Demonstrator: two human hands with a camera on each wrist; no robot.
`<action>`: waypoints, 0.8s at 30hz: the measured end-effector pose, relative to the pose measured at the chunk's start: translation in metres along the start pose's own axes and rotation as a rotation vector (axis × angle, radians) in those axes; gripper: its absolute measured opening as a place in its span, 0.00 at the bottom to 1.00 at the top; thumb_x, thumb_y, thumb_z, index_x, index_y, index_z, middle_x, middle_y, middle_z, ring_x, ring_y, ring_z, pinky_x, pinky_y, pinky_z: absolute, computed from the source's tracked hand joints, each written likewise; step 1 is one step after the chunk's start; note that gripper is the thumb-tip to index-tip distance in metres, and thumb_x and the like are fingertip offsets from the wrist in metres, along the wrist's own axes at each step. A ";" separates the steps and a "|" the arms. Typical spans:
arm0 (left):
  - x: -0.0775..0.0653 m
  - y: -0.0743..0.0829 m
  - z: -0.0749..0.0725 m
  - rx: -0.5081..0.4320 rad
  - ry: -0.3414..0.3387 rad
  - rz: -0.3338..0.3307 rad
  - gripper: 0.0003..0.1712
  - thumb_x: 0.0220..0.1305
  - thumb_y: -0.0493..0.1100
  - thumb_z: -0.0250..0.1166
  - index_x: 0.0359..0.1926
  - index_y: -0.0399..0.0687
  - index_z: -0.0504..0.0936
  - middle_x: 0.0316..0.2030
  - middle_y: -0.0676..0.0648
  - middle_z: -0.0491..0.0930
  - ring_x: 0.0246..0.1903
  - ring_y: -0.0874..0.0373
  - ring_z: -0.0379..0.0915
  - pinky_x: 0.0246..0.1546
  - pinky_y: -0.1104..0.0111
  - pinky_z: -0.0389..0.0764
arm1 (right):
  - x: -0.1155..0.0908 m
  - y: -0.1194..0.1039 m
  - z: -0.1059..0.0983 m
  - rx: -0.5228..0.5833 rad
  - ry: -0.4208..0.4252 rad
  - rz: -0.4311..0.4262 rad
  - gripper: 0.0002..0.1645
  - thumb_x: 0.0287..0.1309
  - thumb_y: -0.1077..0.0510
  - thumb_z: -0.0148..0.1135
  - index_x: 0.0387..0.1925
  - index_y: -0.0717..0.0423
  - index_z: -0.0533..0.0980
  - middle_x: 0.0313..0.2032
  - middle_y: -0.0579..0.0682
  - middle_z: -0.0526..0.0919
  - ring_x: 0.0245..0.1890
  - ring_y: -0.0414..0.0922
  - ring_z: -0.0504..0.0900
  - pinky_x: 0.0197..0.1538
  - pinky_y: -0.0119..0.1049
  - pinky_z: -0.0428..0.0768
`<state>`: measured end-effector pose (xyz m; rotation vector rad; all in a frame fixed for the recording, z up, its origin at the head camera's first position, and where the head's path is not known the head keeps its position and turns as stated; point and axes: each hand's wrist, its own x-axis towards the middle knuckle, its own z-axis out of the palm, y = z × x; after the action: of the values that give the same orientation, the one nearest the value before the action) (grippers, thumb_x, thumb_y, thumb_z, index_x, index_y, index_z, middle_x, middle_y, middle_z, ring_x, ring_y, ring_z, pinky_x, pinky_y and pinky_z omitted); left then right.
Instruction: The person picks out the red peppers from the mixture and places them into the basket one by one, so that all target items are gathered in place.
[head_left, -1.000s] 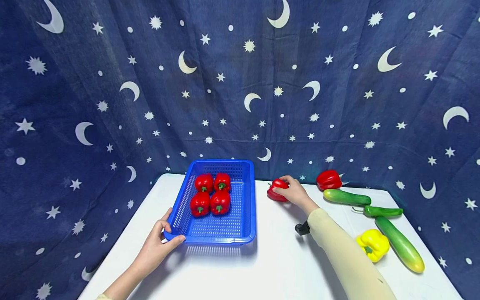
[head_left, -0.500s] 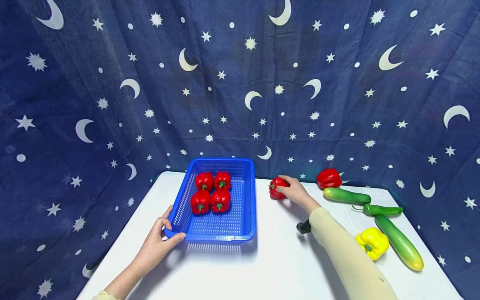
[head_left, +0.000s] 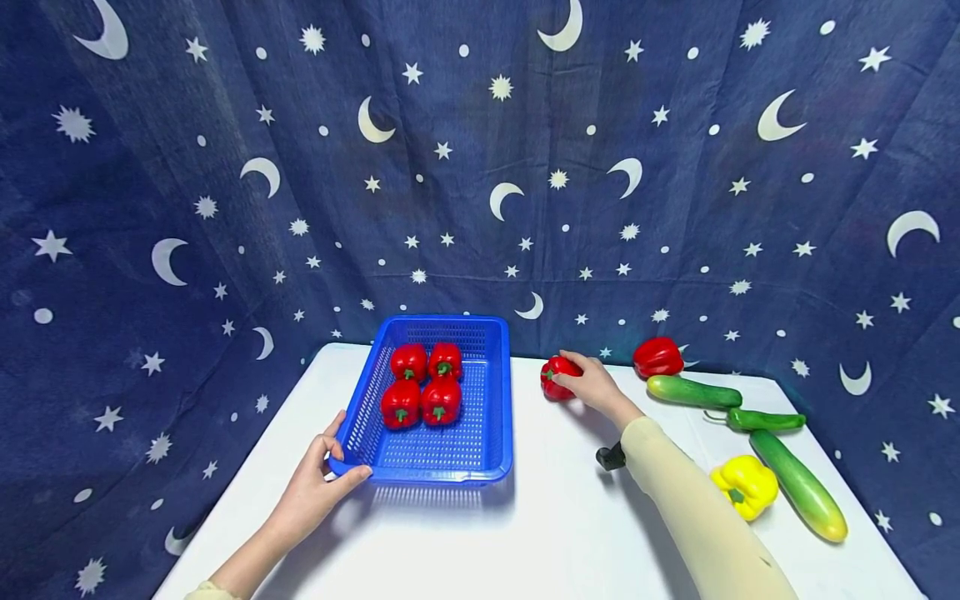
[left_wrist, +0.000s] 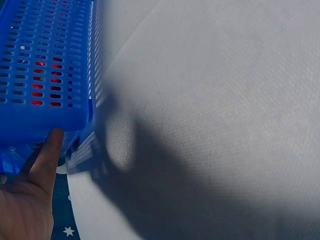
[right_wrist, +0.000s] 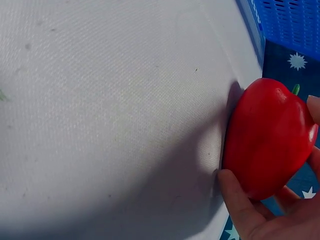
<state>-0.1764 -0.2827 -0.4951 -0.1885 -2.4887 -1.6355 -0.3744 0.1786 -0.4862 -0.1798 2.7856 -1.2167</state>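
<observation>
Gripping a red pepper near the back edge of the bench, the right hand shows in the head view; the left hand pinches the near-left corner of the blue basket. The left wrist view adds red through the basket's slotted wall. The right wrist view shows bench stretching out beside the pepper.

The red pepper is glossy and smooth, with rounded lobes and a short green stem. It is held near the far edge of the desk, tilted on its side, and the stem points toward the blue basket, from which it is apart. The basket is rectangular, with many small holes; it stands with its open side up and contains four red peppers, grouped close together.
</observation>
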 end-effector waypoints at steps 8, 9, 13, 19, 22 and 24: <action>-0.001 0.000 0.000 0.020 0.003 -0.001 0.26 0.64 0.41 0.74 0.42 0.41 0.61 0.80 0.41 0.48 0.64 0.32 0.67 0.49 0.72 0.78 | 0.001 0.000 0.000 0.032 -0.026 0.006 0.42 0.68 0.49 0.59 0.77 0.59 0.57 0.70 0.68 0.63 0.67 0.64 0.67 0.67 0.61 0.68; -0.001 0.000 0.000 0.019 0.003 -0.002 0.26 0.64 0.41 0.74 0.42 0.41 0.61 0.80 0.41 0.48 0.64 0.31 0.67 0.48 0.72 0.78 | 0.001 0.000 0.000 0.035 -0.027 0.008 0.42 0.68 0.49 0.58 0.77 0.60 0.57 0.71 0.68 0.64 0.67 0.64 0.67 0.67 0.60 0.68; -0.001 0.000 0.000 0.010 0.003 0.001 0.25 0.64 0.39 0.73 0.42 0.41 0.61 0.80 0.40 0.47 0.64 0.29 0.67 0.49 0.72 0.79 | 0.000 0.000 0.001 0.045 -0.027 0.006 0.41 0.67 0.50 0.57 0.76 0.59 0.58 0.71 0.68 0.62 0.67 0.63 0.66 0.67 0.61 0.67; -0.001 -0.001 0.000 0.008 0.003 0.010 0.26 0.64 0.41 0.74 0.42 0.41 0.61 0.80 0.39 0.47 0.65 0.29 0.65 0.48 0.76 0.77 | -0.003 -0.001 0.000 0.063 -0.034 0.023 0.41 0.64 0.51 0.57 0.76 0.53 0.61 0.72 0.67 0.57 0.67 0.65 0.64 0.66 0.63 0.66; -0.001 -0.001 0.000 0.008 0.002 0.011 0.26 0.64 0.41 0.74 0.43 0.41 0.61 0.80 0.40 0.47 0.65 0.29 0.66 0.48 0.76 0.77 | -0.003 0.000 0.000 0.062 -0.040 0.020 0.41 0.63 0.52 0.58 0.76 0.52 0.61 0.72 0.67 0.56 0.67 0.65 0.64 0.66 0.63 0.66; -0.001 0.000 0.000 0.006 0.002 0.011 0.26 0.64 0.40 0.73 0.43 0.41 0.61 0.80 0.40 0.47 0.64 0.29 0.67 0.48 0.75 0.77 | -0.003 0.001 0.000 0.062 -0.044 0.014 0.42 0.62 0.53 0.60 0.77 0.52 0.61 0.72 0.67 0.56 0.67 0.66 0.64 0.66 0.64 0.67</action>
<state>-0.1754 -0.2824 -0.4956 -0.1996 -2.4865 -1.6233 -0.3713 0.1794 -0.4866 -0.1799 2.7036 -1.2781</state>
